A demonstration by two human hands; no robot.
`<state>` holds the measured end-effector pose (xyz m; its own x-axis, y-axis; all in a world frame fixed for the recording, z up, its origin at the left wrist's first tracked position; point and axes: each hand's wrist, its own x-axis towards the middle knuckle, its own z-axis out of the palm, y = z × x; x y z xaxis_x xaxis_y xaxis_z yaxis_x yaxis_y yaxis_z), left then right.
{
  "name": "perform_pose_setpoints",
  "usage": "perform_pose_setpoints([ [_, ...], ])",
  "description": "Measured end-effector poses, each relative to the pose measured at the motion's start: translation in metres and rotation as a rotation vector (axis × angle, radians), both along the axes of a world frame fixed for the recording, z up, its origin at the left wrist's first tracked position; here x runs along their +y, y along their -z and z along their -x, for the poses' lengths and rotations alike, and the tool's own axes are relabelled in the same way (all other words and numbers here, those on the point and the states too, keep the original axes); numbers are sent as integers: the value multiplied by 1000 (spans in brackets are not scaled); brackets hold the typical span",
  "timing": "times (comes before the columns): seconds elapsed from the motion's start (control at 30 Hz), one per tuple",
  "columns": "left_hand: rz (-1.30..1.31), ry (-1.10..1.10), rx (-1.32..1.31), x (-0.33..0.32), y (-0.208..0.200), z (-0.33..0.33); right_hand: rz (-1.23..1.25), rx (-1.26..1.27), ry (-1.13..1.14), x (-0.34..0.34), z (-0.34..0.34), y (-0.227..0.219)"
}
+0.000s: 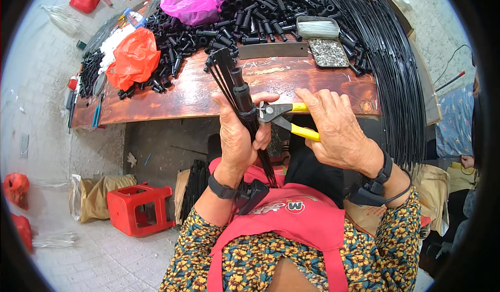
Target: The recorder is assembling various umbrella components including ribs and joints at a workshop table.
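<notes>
At the near edge of the desk (182, 99), in the head view, the person's left grip (237, 135) is closed around a stepped black tube (242, 96) and a bunch of thin black strands (221, 68). The tube stands tilted between thumb and fingers; the strands fan out beyond its far end and hang down toward the lap.

Just right of it, the right grip (338, 128) is wrapped on the yellow handles of a pair of cutters (279, 109). These handles are spread, and the tool's head touches or nearly touches the tube's right side; whether its blades meet is too small to tell.

The step in hand looks like trimming something at the tube. The next move seems to call for a steady left grip and a squeeze of the right one, with the blades kept clear of the left fingertips.

Farther back on the desk lie a heap of loose black tubes (271, 5), a flat metal strip (273, 51), and, right of it, a shallow tray (333, 67) of clippings near a clear box (316, 36). Long black strips (398, 83) drape over the right side; an orange-red bag (134, 56) sits at the left.
</notes>
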<state>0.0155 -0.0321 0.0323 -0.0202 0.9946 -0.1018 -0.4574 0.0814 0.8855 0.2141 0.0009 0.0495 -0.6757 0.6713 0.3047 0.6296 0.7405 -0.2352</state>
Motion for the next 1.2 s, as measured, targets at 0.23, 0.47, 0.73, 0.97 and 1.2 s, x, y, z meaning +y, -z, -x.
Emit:
perform_pose_setpoints([
  [0.23, 9, 9, -1, 3, -2, 0, -65, -14, 34, 4, 2, 2],
  [0.47, 27, -7, 6, 11, -2, 4, -172, 21, 63, 13, 5, 2],
  [0.73, -66, 5, -54, 26, 12, 9, 353, 359, 100, 20, -5, 1],
  [0.97, -79, -27, -6, 22, 17, 16, 244, 369, 466, 152, -42, 30],
  [1.2, -556, -363, 980, -3, 38, 59, 183, 114, 538, 137, 11, 33],
])
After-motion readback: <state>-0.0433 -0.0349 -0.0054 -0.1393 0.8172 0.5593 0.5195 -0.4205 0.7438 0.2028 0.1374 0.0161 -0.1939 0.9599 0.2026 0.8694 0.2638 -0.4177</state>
